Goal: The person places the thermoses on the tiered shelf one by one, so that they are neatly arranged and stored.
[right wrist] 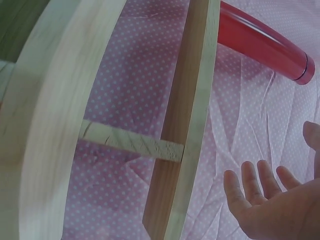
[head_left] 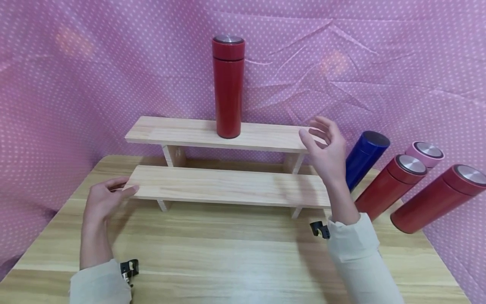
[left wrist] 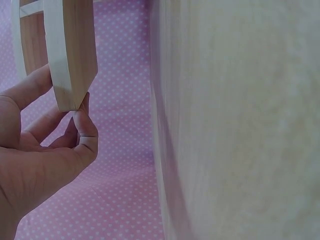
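My left hand (head_left: 103,199) pinches the left end of the lower board of a two-tier wooden shelf (head_left: 228,185). Its thumb lies on top and its fingertips curl beneath the board's edge, as the left wrist view shows of the wooden board (left wrist: 61,55). Over the right end of the upper tier (head_left: 174,130), my right hand (head_left: 325,145) hovers with fingers loosely bent and nothing in it. In the right wrist view those fingers (right wrist: 250,182) are apart from the boards. A red thermos (head_left: 229,88) with a steel-topped lid stands upright on the upper tier, left of the right hand.
Right of the shelf stand a blue thermos (head_left: 366,156), a red thermos (head_left: 392,183), another red thermos (head_left: 436,200) and a pink thermos (head_left: 427,153) partly hidden behind. The wood-grain table (head_left: 228,253) carries everything. Pink dotted cloth (head_left: 152,55) hangs behind and at both sides.
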A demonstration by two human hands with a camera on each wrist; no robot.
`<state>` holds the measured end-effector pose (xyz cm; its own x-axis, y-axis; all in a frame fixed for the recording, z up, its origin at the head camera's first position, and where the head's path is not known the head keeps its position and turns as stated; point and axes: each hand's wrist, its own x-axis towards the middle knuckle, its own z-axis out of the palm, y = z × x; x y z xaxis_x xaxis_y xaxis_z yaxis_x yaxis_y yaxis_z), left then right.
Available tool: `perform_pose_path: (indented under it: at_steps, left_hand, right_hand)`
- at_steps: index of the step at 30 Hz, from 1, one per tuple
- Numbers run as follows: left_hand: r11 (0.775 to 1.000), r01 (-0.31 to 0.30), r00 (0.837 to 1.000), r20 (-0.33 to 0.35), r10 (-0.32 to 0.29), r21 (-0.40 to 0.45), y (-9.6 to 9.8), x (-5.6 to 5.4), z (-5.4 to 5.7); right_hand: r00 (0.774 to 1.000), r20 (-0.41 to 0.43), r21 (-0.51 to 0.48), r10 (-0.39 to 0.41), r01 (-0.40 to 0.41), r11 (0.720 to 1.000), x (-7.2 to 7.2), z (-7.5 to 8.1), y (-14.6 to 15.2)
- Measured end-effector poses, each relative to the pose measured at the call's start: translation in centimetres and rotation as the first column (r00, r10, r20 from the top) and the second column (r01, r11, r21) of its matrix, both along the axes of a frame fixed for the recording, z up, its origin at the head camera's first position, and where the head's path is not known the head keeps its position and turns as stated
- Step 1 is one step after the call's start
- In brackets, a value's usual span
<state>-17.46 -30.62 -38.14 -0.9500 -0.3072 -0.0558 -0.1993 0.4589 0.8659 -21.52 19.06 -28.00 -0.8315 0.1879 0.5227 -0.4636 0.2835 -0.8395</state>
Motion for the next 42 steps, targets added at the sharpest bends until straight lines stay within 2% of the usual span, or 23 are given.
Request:
perform_pose_path:
  at_steps: [9, 20, 26, 34, 42]
  left_hand:
    - [1.000, 0.008, 1.000, 0.024, -0.008, -0.008, -0.1, 0.0, 0.1]
    - [0.999, 0.018, 0.999, 0.028, -0.017, -0.034, -0.1, -0.4, 0.3]
    - [0.999, 0.016, 0.999, 0.031, -0.015, -0.037, -0.2, -0.5, 0.3]
    - [1.000, 0.020, 0.999, 0.050, -0.019, -0.018, -0.3, -0.2, 0.4]
    - [0.999, 0.032, 0.999, 0.032, -0.031, -0.019, -0.3, -0.4, 0.3]
  right_hand:
    - [0.998, -0.008, 0.016, -0.055, 0.055, 0.998, 0.6, -0.4, 1.3]
    - [0.994, -0.015, -0.018, -0.112, 0.112, 0.994, 1.5, -0.9, 3.0]
    - [0.987, -0.026, -0.002, -0.157, 0.157, 0.988, 2.0, -1.3, 4.0]
    - [0.978, 0.000, 0.032, -0.209, 0.209, 0.977, 2.6, -1.0, 5.0]
    - [0.963, -0.041, -0.002, -0.267, 0.267, 0.964, 3.2, -0.3, 6.1]
